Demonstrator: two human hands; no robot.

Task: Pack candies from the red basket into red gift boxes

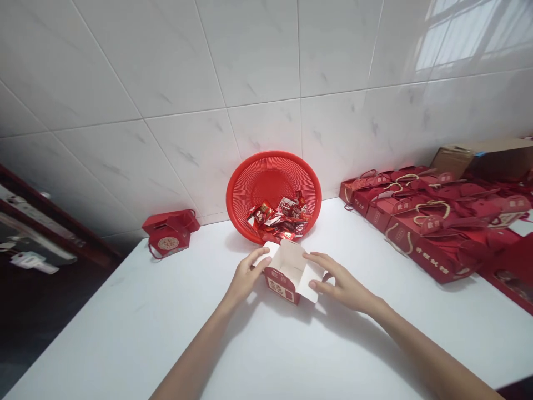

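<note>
A small red box (282, 283) with a white inside stands on the white table, its top flaps spread open; no contents show in it. My left hand (249, 272) pinches the box's left flap between thumb and fingers. On the other side, my right hand (335, 282) grips the right flap, thumb on its white face. Just behind the box, a red plastic basket (272, 161) leans tilted against the wall, with red wrapped sweets (283, 218) gathered in its lower part.
At the table's (137, 328) back left sits another red box (169, 236) with a round gold emblem. Many red gift boxes with cord handles (420, 222) crowd the right side, a cardboard box (491, 158) behind them. A tiled wall (266, 66) runs along the back.
</note>
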